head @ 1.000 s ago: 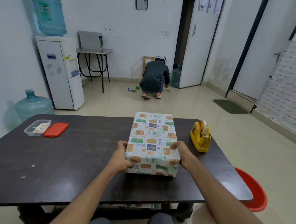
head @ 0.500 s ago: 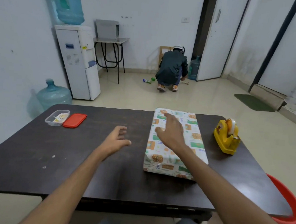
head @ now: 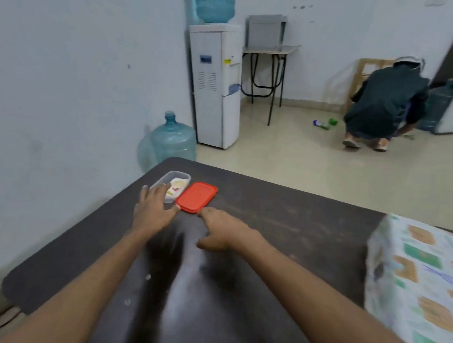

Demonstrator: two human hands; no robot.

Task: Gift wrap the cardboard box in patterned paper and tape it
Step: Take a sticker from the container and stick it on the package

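Wrapped box [head: 420, 284] sits far right; left hand [head: 155, 212] is spread at the tub [head: 178, 177], right hand [head: 224, 234] empty, forefinger by the lid [head: 197, 197]; steady the tub first, I'd say, then pick.

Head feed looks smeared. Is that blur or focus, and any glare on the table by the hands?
Head view: whole frame soft, likely motion blur, worst on the wrapped box at the right edge; left hand and right hand smear at the fingertips by the red lid; pale glare streaks cross the dark table between the forearms; the wide lens tilts the room.
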